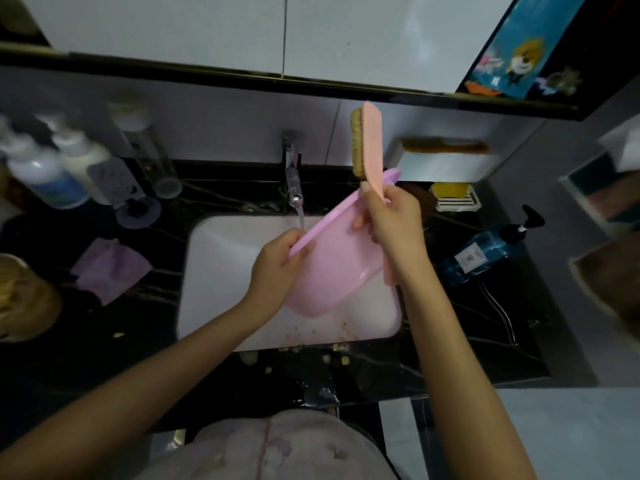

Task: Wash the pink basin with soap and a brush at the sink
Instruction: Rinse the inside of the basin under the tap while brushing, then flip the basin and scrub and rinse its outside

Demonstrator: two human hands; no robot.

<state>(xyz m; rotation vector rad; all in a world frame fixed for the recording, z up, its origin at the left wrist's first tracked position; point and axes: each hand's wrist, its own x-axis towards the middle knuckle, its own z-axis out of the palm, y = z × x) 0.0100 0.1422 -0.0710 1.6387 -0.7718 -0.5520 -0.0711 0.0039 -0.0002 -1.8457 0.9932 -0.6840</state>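
Hands [273,268] hold pink basin [332,271], brush [372,147] (bottle label [469,258] blurred).

At your ten o'clock, on the black marbled counter [104,341], you have two white bottles [38,168] side by side, with a clear container [149,157] near them toward eleven. A crumpled purple cloth [110,268] lies at nine. At two o'clock a second brush [446,146] rests on a white ledge [440,164]. A blue pump bottle [485,251] sits at three, with a thin metal hose [498,310] curving near it toward four. Pale crumbs [325,358] dot the counter's front edge at six. High at one o'clock you see a cartoon picture [519,53].
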